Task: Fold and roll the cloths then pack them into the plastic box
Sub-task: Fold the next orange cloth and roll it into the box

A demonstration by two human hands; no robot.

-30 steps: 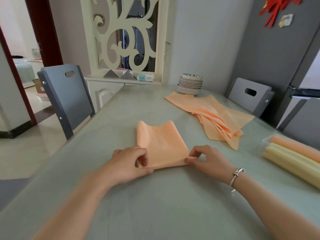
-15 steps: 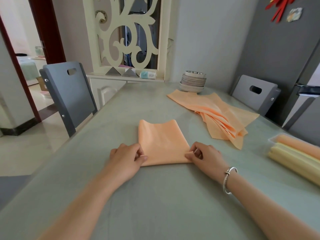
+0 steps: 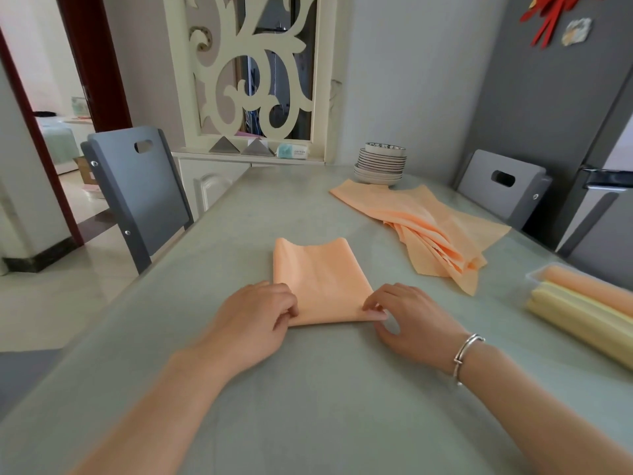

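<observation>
Your left hand point(image 3: 260, 313) and right hand point(image 3: 407, 313) each pinch a near corner of the folded cloth point(image 3: 318, 282) at mid-table point(image 3: 308, 389); it stretches away from you, so rolling runs forward.

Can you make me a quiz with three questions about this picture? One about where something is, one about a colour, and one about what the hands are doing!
1. Where is the stack of plates?
A. at the table's far end
B. on the chair
C. in the box

2. What colour is the folded cloth?
A. blue
B. peach-orange
C. green

3. What are the left hand and right hand doing?
A. waving
B. pinching the cloth's near corners
C. lifting plates

Answers: 1 A, it stands by the wall. 2 B, like the pile beside it. 3 B, fingertips grip each corner.
</observation>
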